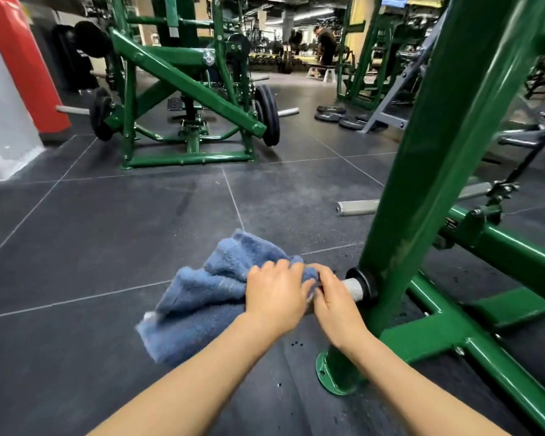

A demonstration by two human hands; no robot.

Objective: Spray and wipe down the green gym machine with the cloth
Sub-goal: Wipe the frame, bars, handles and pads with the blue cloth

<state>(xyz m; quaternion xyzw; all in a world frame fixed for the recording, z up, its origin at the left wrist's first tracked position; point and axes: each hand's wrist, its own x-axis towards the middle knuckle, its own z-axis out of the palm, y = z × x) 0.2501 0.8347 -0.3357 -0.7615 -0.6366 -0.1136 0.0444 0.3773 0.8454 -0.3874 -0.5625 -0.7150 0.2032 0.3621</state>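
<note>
- Wiping step in hand, by the look of it: no spray bottle in view, cloth already at the machine's low metal peg.
- Machine (447, 127): green steel frame, right of view, thick upright post rising from a floor-bolted base. Rigid, heavy, fixed; it won't budge under wiping, so firm pressure is fine. Glossy paint, likely slick when wet.
- Floor (107, 247): dark rubber tiles, a few dark droplets near the base foot.
- Second green machine (183, 99) well behind, centre-left; loose plates (337, 116) on the floor beyond; people far back, blurred.
- Cloth (202, 297): blue terry towel, low centre, bunched over the peg's free end, the rest hanging left above the floor. Soft, light, floppy; best taken bunched in the palm so no tail drags.
- Left hand (276, 298): fingers curled round the bunched cloth, gripping it at the peg's end.
- Right hand (334, 302): just beside the left, touching it, fingers curled down over the peg; whether cloth lies under them, cannot tell.
- Peg (353, 287): knurled silver stub sticking out from the post's black collar. Stiff, rough texture; judged to snag the pile a little, so twist rather than slide.
</note>
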